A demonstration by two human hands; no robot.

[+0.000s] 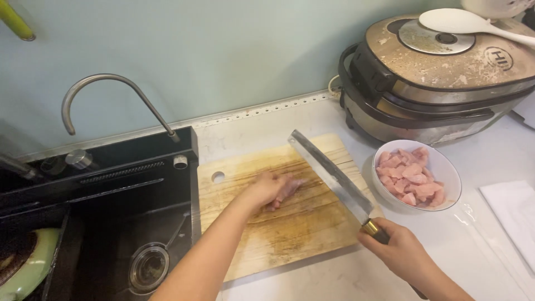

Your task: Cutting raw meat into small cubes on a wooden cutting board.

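Observation:
My left hand [266, 187] rests on a piece of raw pink meat [290, 189] in the middle of a wooden cutting board [267, 234] and holds it down. My right hand [398, 253] grips the dark handle of a broad cleaver [331, 174]. The blade is tilted up above the board, just right of the meat, with its tip pointing toward the wall. To the right of the board stands a white bowl [446, 167] filled with several cut pink meat pieces [411, 176].
A black sink [111, 223] with a curved metal tap [106, 92] lies left of the board; a green-rimmed dish [30, 262] sits in it. A worn rice cooker [440, 72] with a white spoon [468, 23] on top stands at the back right. A white cloth [515, 214] lies far right.

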